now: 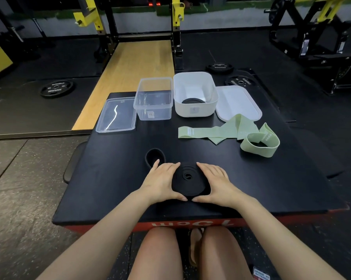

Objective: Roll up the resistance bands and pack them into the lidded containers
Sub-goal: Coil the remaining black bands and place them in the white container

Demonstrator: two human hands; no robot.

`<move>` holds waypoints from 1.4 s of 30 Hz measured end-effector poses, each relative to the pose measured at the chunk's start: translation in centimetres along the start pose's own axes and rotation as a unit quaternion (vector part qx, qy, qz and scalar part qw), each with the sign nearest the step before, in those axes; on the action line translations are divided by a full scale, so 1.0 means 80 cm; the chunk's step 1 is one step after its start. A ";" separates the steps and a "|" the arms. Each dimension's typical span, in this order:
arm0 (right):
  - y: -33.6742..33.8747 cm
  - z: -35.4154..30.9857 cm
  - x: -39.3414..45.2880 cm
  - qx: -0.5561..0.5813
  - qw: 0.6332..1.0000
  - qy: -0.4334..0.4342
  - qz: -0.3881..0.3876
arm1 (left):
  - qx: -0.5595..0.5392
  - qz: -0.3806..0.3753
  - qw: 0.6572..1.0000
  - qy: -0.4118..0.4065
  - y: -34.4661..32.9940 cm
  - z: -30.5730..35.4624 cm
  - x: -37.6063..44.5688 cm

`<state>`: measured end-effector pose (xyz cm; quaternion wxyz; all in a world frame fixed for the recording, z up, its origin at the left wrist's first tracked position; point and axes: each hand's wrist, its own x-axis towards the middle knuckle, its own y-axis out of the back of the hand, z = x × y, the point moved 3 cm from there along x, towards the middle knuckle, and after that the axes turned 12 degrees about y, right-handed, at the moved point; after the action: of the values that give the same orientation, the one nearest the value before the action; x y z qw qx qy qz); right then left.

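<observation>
Item: rolled black resistance band (pixel 187 177), lower centre of the frame, lying flat on a black box top (pixel 114 172); left hand (pixel 162 181) and right hand (pixel 217 183) cupped round its sides, thumbs nearly meeting at its near edge, clasping it. A second black coil (pixel 193 101) sat in the white container (pixel 194 93), partly hidden by its wall. Small labels on both containers were unreadable. Clear container (pixel 154 98) stood left of the white one, clear lid (pixel 116 115) further left, white lid (pixel 238 103) right. Green bands (pixel 231 131) lay loose at right. Beyond: wooden platform (pixel 130 73), weight plates (pixel 56 88), rack uprights cut off at top.
</observation>
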<state>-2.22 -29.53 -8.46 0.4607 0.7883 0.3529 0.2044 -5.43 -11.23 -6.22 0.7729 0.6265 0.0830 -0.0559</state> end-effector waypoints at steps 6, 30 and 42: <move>-0.007 -0.012 -0.002 -0.013 1.000 -0.004 0.027 | -0.007 0.042 0.996 0.075 -0.015 0.012 -0.014; 0.008 -0.016 0.026 0.066 0.997 0.016 -0.029 | 0.016 -0.038 0.998 -0.043 -0.003 -0.012 0.012; -0.001 -0.015 0.008 0.106 0.994 -0.009 -0.014 | -0.034 0.030 0.998 0.045 -0.016 -0.004 -0.008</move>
<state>-2.61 -28.37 -7.96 0.3808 0.8294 0.3793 0.1524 -6.31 -11.22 -7.34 0.7906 0.6039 0.1007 -0.0012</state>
